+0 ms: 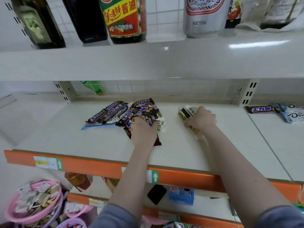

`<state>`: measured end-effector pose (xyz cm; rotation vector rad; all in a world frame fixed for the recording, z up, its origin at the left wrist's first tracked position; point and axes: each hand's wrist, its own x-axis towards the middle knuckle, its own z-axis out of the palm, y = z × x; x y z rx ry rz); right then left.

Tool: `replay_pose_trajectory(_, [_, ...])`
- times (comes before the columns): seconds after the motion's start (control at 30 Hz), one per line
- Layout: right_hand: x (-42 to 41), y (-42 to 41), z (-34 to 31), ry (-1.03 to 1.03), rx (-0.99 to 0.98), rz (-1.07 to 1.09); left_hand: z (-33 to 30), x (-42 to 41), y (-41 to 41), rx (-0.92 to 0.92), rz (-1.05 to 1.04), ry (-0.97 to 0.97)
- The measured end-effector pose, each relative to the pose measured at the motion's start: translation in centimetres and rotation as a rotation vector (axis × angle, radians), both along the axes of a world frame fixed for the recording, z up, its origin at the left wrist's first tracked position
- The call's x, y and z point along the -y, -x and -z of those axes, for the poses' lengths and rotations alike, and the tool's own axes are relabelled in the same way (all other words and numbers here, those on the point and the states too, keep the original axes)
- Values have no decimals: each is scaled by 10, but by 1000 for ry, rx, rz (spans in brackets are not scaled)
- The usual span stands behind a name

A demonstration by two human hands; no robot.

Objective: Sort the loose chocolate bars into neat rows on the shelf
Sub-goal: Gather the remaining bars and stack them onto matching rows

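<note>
Early days here — the pile of chocolate bars (125, 114) sits jumbled mid-shelf (65, 137), bars lying across one another, long axes pointing every which way, no row formed. Left hand (142, 130) is down on the heap's near edge, grip curled round a dark bar that runs front-to-back. Right hand (202, 120) is well clear to the right, fingers closed over a gold-and-white bar (185, 113), long axis slanting from far-left to near-right — looks like a row's first piece. Nearly everything left to sort.
</note>
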<state>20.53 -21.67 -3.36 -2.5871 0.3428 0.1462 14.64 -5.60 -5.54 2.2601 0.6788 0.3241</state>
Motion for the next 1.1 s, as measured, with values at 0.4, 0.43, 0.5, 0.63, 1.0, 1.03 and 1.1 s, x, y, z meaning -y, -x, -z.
replay_pose_trajectory(0.4, [16, 11, 6, -162, 14, -137, -10, 13, -27, -275, -87, -139])
replay_pose_trajectory(0.43, [17, 13, 6, -158, 22, -140, -9, 12, -28, -284, -82, -128])
replay_pose_trajectory(0.5, [19, 16, 6, -154, 33, -141, -8, 12, -29, -300, -54, -104])
replay_pose_trajectory(0.63, [27, 20, 10, -146, 43, -149, -10, 18, -18, -346, 129, -283])
replay_pose_trajectory(1.0, [44, 30, 13, -109, 83, -111, -7, 10, 21, -126, 389, -22])
replay_pose_trajectory(1.03, [46, 32, 13, -108, 90, -108, -7, 15, 21, -119, 318, -48])
replay_pose_trajectory(1.1, [47, 35, 13, -116, 99, -103, -7, 27, 18, -152, 159, -162])
